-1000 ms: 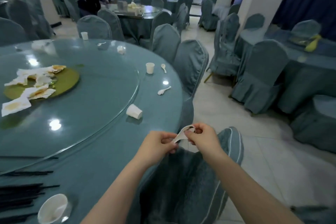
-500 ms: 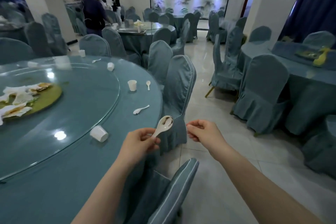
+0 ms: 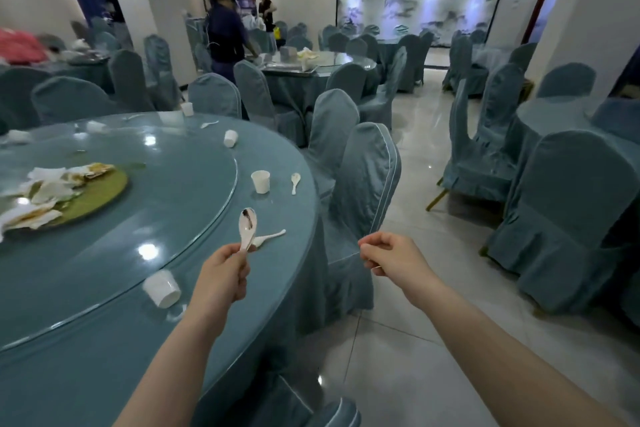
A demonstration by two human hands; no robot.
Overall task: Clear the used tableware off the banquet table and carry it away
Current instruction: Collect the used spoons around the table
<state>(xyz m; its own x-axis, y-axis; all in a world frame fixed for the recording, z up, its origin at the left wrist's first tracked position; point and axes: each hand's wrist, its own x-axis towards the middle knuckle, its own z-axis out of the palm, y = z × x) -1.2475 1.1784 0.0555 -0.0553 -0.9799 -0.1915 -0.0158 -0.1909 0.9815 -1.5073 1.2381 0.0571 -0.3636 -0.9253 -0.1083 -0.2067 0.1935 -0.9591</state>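
Note:
My left hand (image 3: 221,274) grips the handle of a white soup spoon (image 3: 247,224), bowl up and stained dark, above the round banquet table (image 3: 104,374). My right hand (image 3: 391,258) hovers off the table's edge over the floor, its fingers curled, with nothing clearly in it. On the teal cloth just beyond lies a second white spoon (image 3: 272,237). A white cup (image 3: 161,288) lies on its side near my left wrist. Farther along are an upright cup (image 3: 260,181), a third spoon (image 3: 295,181) and a tipped cup (image 3: 230,138).
A glass turntable (image 3: 180,205) carries a green plate (image 3: 100,192) heaped with soiled napkins. Covered chairs (image 3: 363,184) crowd the table's right rim. Tiled floor (image 3: 415,322) runs between tables. Two people (image 3: 225,35) stand at a far table.
My hands have separated: the left keeps the spoon and the right has let go and drawn off to the right. The view has lifted and moved along the table's edge.

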